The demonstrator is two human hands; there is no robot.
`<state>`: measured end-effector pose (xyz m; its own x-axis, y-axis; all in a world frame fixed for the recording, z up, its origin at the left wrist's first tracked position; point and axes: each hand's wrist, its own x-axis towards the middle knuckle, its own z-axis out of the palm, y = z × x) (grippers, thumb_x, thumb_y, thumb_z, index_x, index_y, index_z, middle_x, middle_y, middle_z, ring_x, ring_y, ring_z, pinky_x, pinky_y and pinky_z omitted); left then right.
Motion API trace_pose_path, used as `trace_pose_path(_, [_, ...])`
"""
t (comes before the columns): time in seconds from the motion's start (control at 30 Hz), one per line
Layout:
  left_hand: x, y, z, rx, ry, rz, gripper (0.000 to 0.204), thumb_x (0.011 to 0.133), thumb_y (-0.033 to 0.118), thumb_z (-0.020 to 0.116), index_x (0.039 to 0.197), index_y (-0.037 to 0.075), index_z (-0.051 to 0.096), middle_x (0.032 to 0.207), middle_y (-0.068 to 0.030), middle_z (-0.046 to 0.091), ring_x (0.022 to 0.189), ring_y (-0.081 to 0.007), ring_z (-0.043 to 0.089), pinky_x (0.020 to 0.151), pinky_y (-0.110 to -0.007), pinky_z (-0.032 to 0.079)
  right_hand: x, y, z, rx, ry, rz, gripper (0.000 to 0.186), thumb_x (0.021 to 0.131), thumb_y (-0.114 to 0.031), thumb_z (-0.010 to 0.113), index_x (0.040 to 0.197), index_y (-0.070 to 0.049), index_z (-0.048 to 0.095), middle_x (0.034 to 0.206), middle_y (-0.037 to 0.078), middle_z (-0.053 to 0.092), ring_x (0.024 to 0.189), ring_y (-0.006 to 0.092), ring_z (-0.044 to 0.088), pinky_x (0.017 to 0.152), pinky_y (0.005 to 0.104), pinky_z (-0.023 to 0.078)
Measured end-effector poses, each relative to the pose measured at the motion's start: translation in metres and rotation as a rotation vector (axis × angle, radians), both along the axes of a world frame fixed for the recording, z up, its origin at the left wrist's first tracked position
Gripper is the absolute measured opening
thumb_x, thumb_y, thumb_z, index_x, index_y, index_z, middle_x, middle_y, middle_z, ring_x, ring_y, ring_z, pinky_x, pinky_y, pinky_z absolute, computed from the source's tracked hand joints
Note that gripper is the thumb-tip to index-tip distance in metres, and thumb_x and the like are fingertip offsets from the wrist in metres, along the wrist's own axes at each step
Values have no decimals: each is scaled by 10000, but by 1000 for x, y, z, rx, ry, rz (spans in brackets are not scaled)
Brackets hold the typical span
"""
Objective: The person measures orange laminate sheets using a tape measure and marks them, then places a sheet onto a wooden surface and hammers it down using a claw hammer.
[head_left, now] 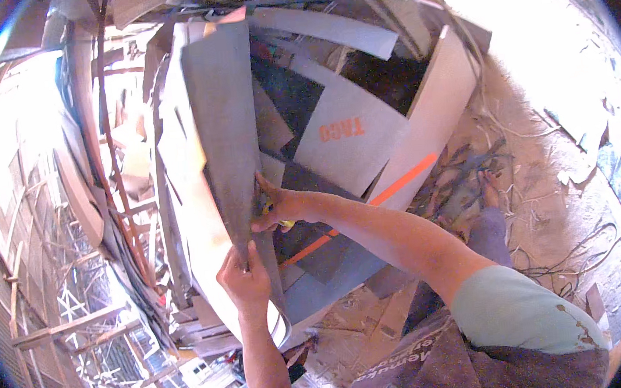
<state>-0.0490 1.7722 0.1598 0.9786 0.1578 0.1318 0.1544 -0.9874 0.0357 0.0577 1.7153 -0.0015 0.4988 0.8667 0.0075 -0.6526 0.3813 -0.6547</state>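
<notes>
- Head view: my left hand (pixel 244 279) is pinched tight on the bottom edge of a tall grey panel (pixel 221 120), fingers wrapped round its lower corner.
- My right hand (pixel 276 210) is closed too, on a small yellow tool (pixel 283 224) that I take to be a cutter, though most of it is hidden in the fist. The hand presses against the panel's right edge.
- The panel stands almost upright, leaning on a stack of grey sheets (pixel 354 142). Its long axis runs up and away from both hands, so nearly all of it lies above the grips.
- The right hand sits higher on the panel than the left, just up and to the right of it; the two are near but not touching.
- The left hand is nearer the panel's lower end, the right nearer its middle.
- A white board (pixel 194 226) lies behind the panel on the left, and scraps litter the floor (pixel 547 195) to the right.
</notes>
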Motion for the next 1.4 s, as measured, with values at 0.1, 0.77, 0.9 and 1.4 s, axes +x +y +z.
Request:
trace_pose_path(0.1, [37,-15,-32,-46,-127,-214,151,910,106,620,932,-26,689,809,-191,684,700,-321,679,625,-385,492,32,10,-56,81,-151,-213,1361,723,-294,883,1541,-167,-197,1203,114,606,935,217,624,700,359,555])
trace_pose_path(0.77, [75,21,-25,-55,-44,-101,168,901,119,685,939,-44,699,813,-169,720,743,-277,703,684,-367,509,106,-246,-149,-873,-590,0,416,721,-371,771,928,-12,729,834,122,661,837,236,641,776,393,508])
trace_pose_path(0.9, [69,37,-14,-100,18,70,237,914,169,699,1018,-44,705,911,-147,741,844,-193,683,768,-336,507,81,-202,-52,-261,-443,-253,282,723,-271,724,777,0,671,656,14,581,701,157,559,667,354,457])
trace_pose_path(1.4, [68,25,-12,-77,8,-39,214,919,134,685,1021,-55,698,934,-110,735,850,-145,629,786,-315,491,77,-125,54,-316,-664,-530,311,726,-316,656,676,-9,634,658,197,618,640,346,625,614,459,485])
